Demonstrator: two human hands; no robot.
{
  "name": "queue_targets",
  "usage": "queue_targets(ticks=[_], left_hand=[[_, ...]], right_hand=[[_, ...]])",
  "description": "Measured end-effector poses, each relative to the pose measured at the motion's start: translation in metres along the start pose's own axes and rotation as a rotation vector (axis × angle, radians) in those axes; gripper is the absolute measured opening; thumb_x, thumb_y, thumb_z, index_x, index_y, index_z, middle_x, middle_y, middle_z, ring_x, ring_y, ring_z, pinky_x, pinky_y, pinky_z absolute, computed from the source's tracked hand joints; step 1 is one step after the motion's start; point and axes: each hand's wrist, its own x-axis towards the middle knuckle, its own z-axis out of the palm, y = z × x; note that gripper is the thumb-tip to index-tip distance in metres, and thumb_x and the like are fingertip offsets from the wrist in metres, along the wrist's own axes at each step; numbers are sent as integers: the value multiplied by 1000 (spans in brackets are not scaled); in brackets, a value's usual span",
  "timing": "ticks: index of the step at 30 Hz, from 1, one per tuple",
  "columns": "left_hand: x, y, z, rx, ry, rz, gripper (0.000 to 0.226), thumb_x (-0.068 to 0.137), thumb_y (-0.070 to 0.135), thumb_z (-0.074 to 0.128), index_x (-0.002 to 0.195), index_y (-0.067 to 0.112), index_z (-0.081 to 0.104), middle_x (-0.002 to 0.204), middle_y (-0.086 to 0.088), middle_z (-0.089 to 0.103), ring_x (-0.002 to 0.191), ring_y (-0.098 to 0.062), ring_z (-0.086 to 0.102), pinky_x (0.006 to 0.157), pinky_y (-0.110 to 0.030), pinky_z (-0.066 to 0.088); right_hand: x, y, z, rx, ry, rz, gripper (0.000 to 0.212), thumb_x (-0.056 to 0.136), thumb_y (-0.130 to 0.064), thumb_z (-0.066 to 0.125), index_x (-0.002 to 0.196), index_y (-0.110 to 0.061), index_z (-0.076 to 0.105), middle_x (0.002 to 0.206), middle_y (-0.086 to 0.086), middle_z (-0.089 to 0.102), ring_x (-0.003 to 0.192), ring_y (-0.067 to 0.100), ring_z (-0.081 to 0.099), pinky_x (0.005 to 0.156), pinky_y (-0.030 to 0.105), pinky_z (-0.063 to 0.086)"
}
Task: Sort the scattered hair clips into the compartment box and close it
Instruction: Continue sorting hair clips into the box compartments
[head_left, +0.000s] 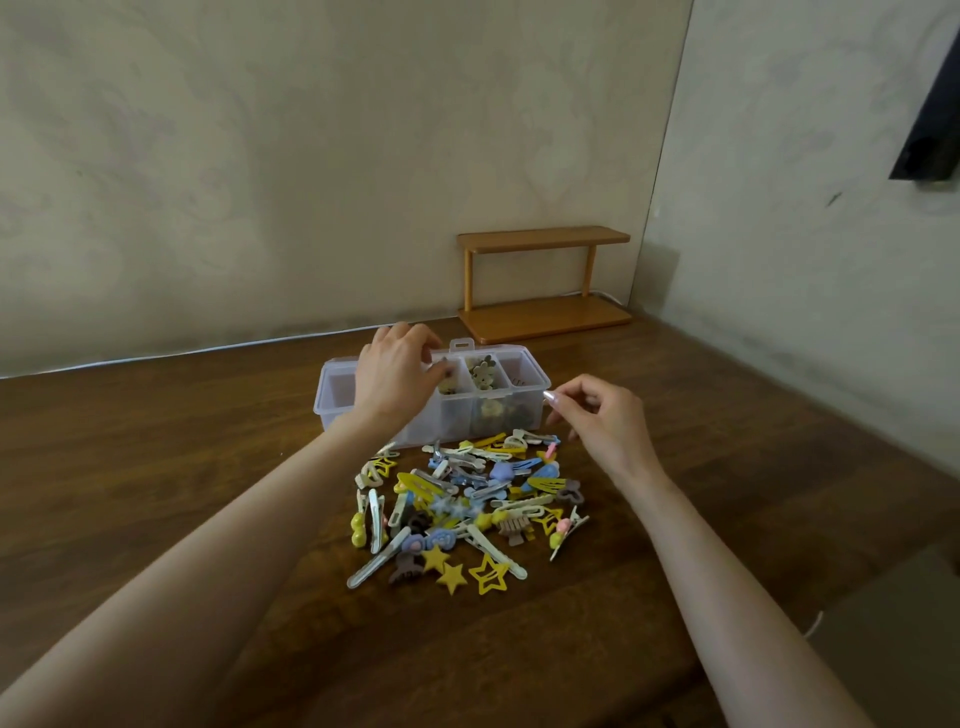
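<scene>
Open compartment box (431, 400) toward the tabletop's (156, 441) far edge, lid off. Left hand (397, 371) over its middle compartments, fingers curled down, pinching something small — can't tell what. Right hand (597, 421) just off the box's right end, fingers loosely curled, holding nothing visible. Scattered hair clips (462, 506) heaped just in front of the box, between both forearms. Wooden shelf (543, 283) in the far corner.

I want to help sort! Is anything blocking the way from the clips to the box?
Nothing visible does. The clips lie on the table right in front of the box, which is open on top. Only the left hand reaches over its middle.
</scene>
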Motion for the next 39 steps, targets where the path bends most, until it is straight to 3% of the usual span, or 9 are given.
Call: queue_targets(ticks=[6,13,19,25,29,35,39], left_hand=[[-23,17,0,-79,32,158,16,85,25,61,99,16,60,92,3,59,87,-15,49,72,-28,41],[-62,68,5,-205,-350,439,18,84,32,62,96,19,60,92,8,56,86,-7,48,75,-25,44],[-65,87,19,-98,-491,517,31,81,35,65,109,23,60,109,1,51,99,-14,42,83,-27,38],[-68,81,18,-129,-421,519,24,81,33,64,101,21,59,105,4,54,96,-12,45,83,-27,41],[-65,65,1,-245,-323,429,18,83,31,62,99,22,59,98,9,58,89,-6,51,78,-24,47],[-59,31,-20,-343,-198,272,20,79,22,68,97,17,60,90,10,61,82,0,56,68,-6,40],[-57,18,-20,-365,-158,216,17,79,16,68,93,17,59,90,7,61,80,3,57,68,-10,44]], right_hand=[[2,2,2,-24,12,-2,8,89,-16,60,84,-16,66,76,-2,67,76,11,64,66,25,52],[3,8,-1,-51,56,40,9,88,-19,62,81,-15,66,69,-3,68,67,7,64,68,30,54],[6,12,-3,-48,134,132,12,87,-24,63,77,-18,66,65,-5,68,63,8,63,69,37,56],[5,12,-2,-37,111,144,11,87,-23,63,77,-19,65,66,-5,68,68,9,65,71,39,56],[4,10,-1,-6,96,118,11,88,-22,62,79,-16,66,67,-4,69,68,8,64,70,34,54],[-3,-4,-1,96,-91,40,5,86,-13,64,82,-12,67,73,0,68,71,8,65,62,20,46],[-8,-16,-1,145,-536,-7,6,79,-13,72,84,-14,69,83,2,68,79,13,63,71,23,50]])
